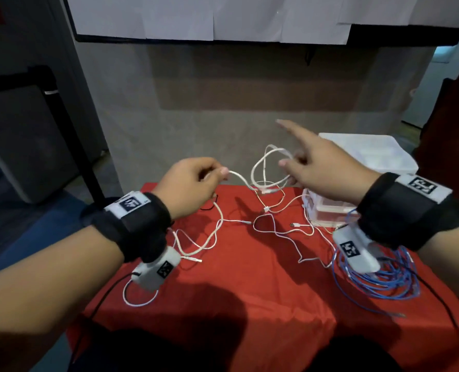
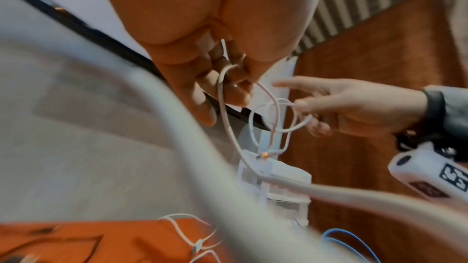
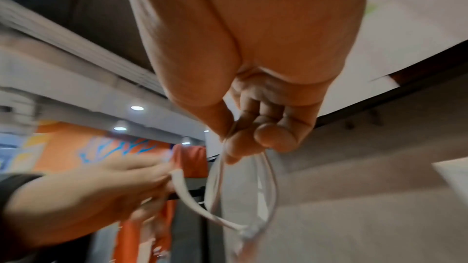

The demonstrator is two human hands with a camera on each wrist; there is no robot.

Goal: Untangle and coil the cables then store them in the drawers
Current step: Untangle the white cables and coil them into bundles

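A thin white cable [image 1: 260,167] hangs in loops above the red-covered table [image 1: 250,264]. My left hand [image 1: 191,183] pinches one strand of it between thumb and curled fingers. My right hand [image 1: 317,170] pinches the looped part [image 2: 278,115] with thumb and lower fingers while its index finger points straight ahead. In the right wrist view the cable [image 3: 243,177] runs down from the curled fingers [image 3: 266,133]. More white cable [image 1: 204,237] lies tangled on the cloth. A blue cable bundle [image 1: 378,277] lies at the right. White plastic drawers [image 1: 368,154] stand at the back right.
The table's far edge lies just behind the held loops, with a grey floor and wall beyond. A black frame [image 1: 70,135] stands at the left. A black wire [image 1: 99,304] trails from my left wrist camera across the cloth's near left.
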